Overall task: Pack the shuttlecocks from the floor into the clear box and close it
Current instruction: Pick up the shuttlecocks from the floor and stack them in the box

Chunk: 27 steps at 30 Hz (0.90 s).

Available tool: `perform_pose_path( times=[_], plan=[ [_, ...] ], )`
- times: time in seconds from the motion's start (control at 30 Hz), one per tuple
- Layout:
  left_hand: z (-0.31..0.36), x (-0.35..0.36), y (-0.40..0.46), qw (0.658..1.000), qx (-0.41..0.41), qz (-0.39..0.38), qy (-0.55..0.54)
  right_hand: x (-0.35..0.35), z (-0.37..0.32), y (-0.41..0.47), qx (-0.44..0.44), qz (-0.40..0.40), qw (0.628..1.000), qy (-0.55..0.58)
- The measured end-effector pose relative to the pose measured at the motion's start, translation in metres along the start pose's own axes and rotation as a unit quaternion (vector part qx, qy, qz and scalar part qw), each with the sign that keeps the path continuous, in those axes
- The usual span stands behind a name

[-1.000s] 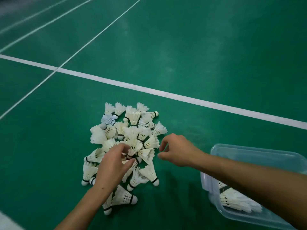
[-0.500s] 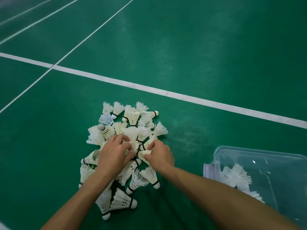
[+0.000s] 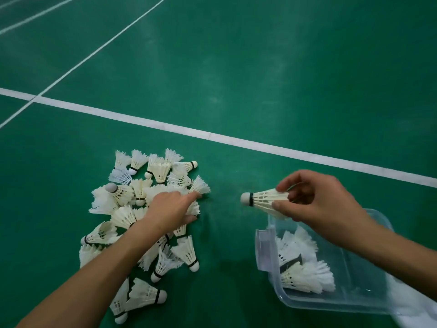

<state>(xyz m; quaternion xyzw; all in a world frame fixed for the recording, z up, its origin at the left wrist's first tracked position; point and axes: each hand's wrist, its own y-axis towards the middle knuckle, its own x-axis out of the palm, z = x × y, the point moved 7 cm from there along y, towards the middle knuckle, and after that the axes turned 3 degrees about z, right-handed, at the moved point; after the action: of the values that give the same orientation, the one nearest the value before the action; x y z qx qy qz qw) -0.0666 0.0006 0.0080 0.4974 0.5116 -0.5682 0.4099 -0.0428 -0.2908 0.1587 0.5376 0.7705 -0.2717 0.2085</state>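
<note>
right hand (image 3: pixel 316 197) pinches one shuttlecock (image 3: pixel 264 199) above the clear box (image 3: pixel 307 301); left hand (image 3: pixel 170 209) rests spread and loose on the pile (image 3: pixel 146 209); no readable writing.

Floor (image 3: pixel 260 67): green w/ white court lines (image 3: pixel 212 134). Shuttlecocks (image 3: pixel 151 204): white feathers, white cork tips, black band at base. Box (image 3: pixel 314 301): clear, colourless plastic w/ faint blue tint.

Looked like an indoor badminton court — smooth green sport flooring (image 3: pixel 260 55) crossed by painted white boundary lines (image 3: pixel 189 131), some meeting at right angles. Confirmed by a heap of feathered shuttlecocks (image 3: pixel 151 183) scattered on that floor.
</note>
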Motion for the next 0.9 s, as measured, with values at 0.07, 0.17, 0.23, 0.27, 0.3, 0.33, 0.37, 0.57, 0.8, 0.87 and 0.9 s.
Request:
perform_pose_path(
  times=[0.07,0.17,0.23,0.27,0.3,0.33,0.37,0.57,0.8,0.87,0.9],
  plan=[
    [-0.003,0.010,0.008,1.000,-0.022,-0.012,-0.007,-0.031,0.020,-0.020,0.028,0.027,0.999,0.020],
    [-0.006,0.016,0.011,0.999,-0.044,-0.013,-0.019,-0.061,0.058,-0.046,0.063,0.070,0.995,0.046],
    [-0.006,0.013,0.010,0.999,-0.044,-0.005,-0.030,-0.073,0.085,-0.059,0.081,0.095,0.990,0.058],
    [-0.005,0.009,0.008,0.998,-0.043,0.001,-0.043,-0.077,0.097,-0.063,0.085,0.105,0.989,0.060],
    [-0.004,0.001,0.005,0.997,-0.042,0.011,-0.056,-0.080,0.108,-0.068,0.089,0.113,0.988,0.061],
    [-0.001,-0.009,0.003,0.997,-0.039,0.027,-0.068,-0.082,0.118,-0.071,0.093,0.120,0.987,0.061],
    [0.005,-0.023,0.000,0.995,-0.035,0.050,-0.083,-0.084,0.129,-0.074,0.094,0.127,0.986,0.057],
    [0.081,-0.120,-0.029,0.965,0.048,0.184,-0.180,-0.078,0.174,-0.081,0.084,0.144,0.985,-0.038],
    [0.158,-0.156,-0.031,0.930,0.137,0.220,-0.260,-0.048,0.188,-0.043,0.028,0.133,0.974,-0.181],
    [0.171,-0.157,-0.029,0.922,0.151,0.223,-0.278,-0.035,0.196,-0.035,0.040,0.111,0.978,-0.169],
    [0.176,-0.157,-0.027,0.921,0.156,0.219,-0.281,-0.028,0.199,-0.033,0.051,0.096,0.981,-0.159]
  ],
)
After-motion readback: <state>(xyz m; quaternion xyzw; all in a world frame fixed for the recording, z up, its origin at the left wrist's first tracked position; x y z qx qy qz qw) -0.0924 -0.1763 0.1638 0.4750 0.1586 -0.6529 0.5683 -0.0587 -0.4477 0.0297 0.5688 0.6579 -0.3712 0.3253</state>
